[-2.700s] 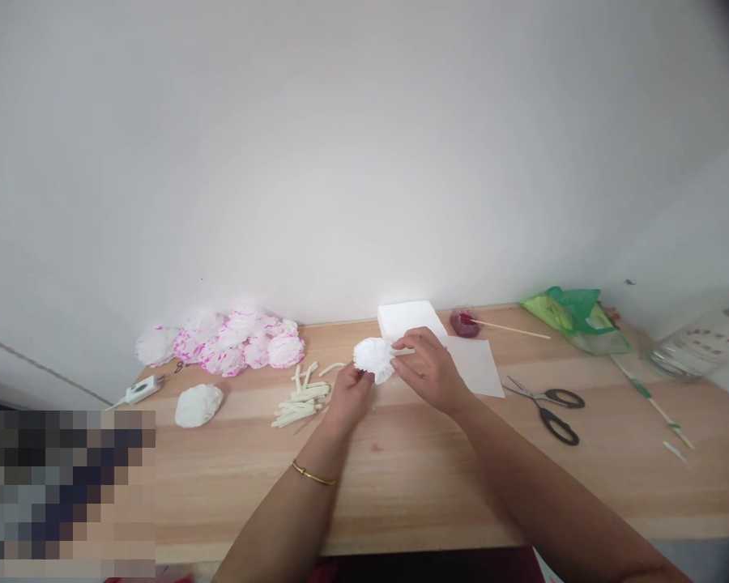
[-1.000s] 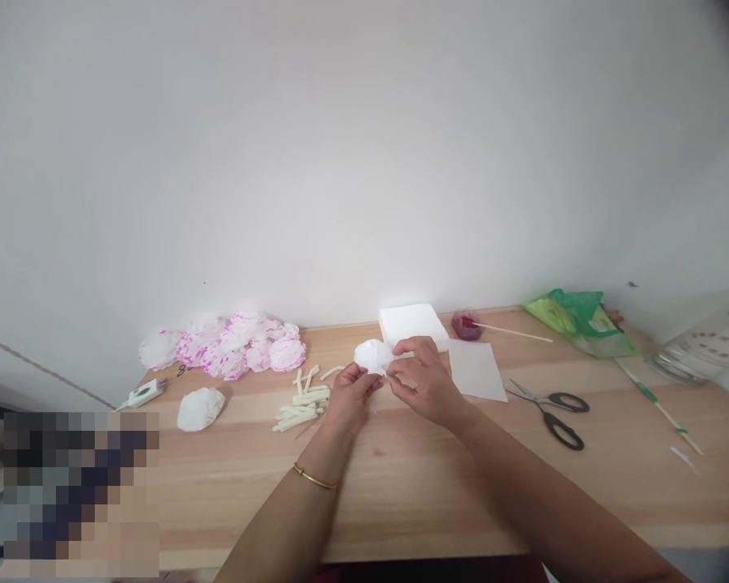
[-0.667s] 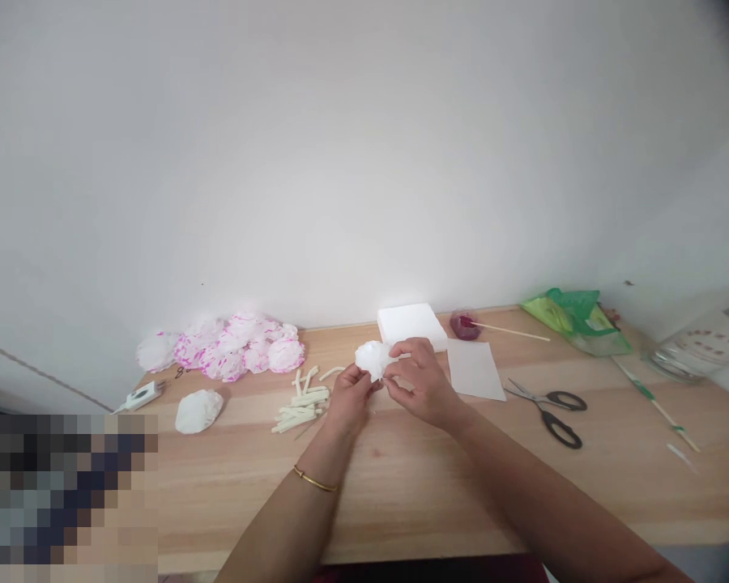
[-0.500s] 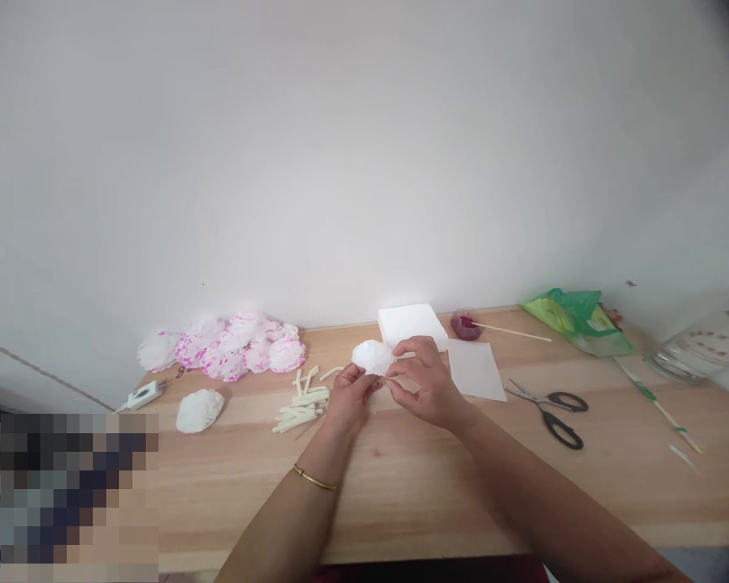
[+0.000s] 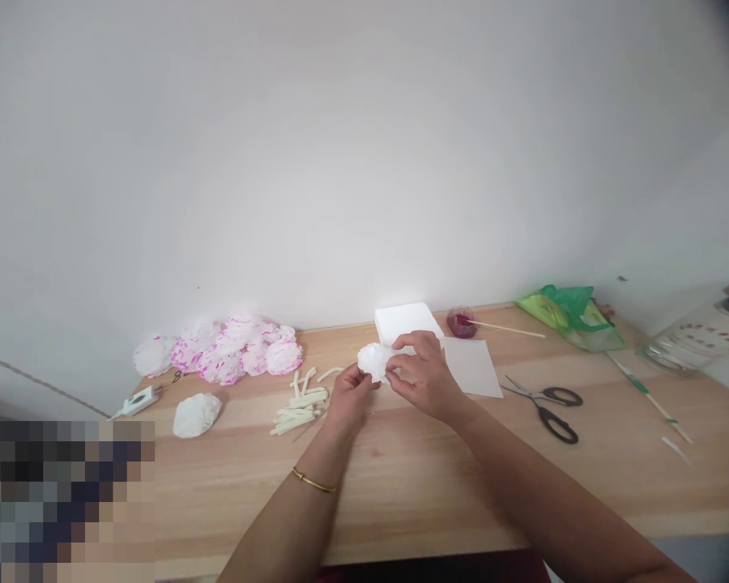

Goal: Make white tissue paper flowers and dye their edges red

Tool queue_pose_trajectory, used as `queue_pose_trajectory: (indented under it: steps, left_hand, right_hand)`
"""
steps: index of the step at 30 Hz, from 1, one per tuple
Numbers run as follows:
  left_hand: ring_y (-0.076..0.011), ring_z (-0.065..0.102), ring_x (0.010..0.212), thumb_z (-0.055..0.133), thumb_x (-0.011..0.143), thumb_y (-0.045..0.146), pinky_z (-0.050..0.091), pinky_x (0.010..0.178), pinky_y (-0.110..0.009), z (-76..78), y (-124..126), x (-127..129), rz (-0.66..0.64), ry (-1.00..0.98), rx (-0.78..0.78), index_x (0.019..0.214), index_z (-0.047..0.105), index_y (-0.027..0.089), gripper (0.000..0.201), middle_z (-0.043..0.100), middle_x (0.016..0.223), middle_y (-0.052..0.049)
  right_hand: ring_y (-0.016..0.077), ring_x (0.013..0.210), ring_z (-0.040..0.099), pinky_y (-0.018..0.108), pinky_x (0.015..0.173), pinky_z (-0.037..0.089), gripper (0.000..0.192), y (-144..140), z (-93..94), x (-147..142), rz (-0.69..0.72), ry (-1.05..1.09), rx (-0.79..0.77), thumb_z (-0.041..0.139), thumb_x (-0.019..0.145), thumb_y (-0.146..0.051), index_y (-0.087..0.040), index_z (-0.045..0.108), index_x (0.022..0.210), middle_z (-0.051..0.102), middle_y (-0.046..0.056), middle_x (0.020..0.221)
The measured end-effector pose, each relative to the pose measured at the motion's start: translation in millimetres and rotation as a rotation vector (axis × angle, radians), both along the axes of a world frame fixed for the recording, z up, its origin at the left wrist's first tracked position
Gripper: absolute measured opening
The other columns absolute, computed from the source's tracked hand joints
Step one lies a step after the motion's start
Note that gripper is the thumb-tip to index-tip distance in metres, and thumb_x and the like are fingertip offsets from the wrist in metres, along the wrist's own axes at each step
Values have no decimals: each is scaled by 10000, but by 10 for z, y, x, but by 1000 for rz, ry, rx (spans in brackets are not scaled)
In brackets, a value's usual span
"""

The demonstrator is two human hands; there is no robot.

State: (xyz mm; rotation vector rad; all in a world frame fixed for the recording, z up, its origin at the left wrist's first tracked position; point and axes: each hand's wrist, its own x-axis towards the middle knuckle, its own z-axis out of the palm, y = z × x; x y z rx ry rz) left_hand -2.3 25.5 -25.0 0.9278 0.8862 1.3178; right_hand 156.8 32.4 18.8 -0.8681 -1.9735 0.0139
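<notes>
Left hand (image 5: 347, 398) and right hand (image 5: 422, 374): each grip pinched on one ruffled white paper flower (image 5: 373, 360), held between them just above the wooden desk (image 5: 401, 478). Beside them: pale cut sticks (image 5: 300, 401), white paper stack (image 5: 406, 322), flat sheet (image 5: 471, 366), pink-edged crinkled flowers (image 5: 231, 356), black-handled scissors (image 5: 547, 403).

Over these moments the white paper flower (image 5: 373, 359), pinched between the left hand (image 5: 347, 395) and the right hand (image 5: 424, 374), has been turned and reshaped, the right fingers shifting from its far side onto its top.
</notes>
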Motion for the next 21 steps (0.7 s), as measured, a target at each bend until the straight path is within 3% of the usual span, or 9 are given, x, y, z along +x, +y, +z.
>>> queue_pose_trajectory:
  steps: [9, 17, 21]
  left_hand:
    - [-100, 557, 650, 735, 596, 183, 456, 674, -236, 48, -20, 6, 15, -151, -93, 820, 691, 133, 234, 669, 767, -37]
    - [-96, 561, 655, 733, 574, 149, 438, 691, -227, 24, -14, 10, 25, -83, -108, 742, 667, 144, 180, 651, 715, -6]
    - [-129, 584, 735, 711, 565, 121, 433, 740, -240, 22, -12, 18, -3, -32, -75, 781, 687, 140, 218, 671, 762, -24]
  right_hand:
    - [235, 994, 473, 428, 861, 427, 105, -5, 1, 12, 100, 28, -23, 614, 742, -127, -228, 596, 762, 516, 56, 1004]
    - [237, 989, 486, 434, 869, 427, 179, 8, -5, 6, 68, 30, -37, 624, 735, -138, -236, 605, 884, 538, 61, 993]
    - [238, 993, 489, 436, 869, 423, 161, 3, 2, 3, 61, -8, -46, 613, 735, -122, -242, 634, 840, 545, 58, 1003]
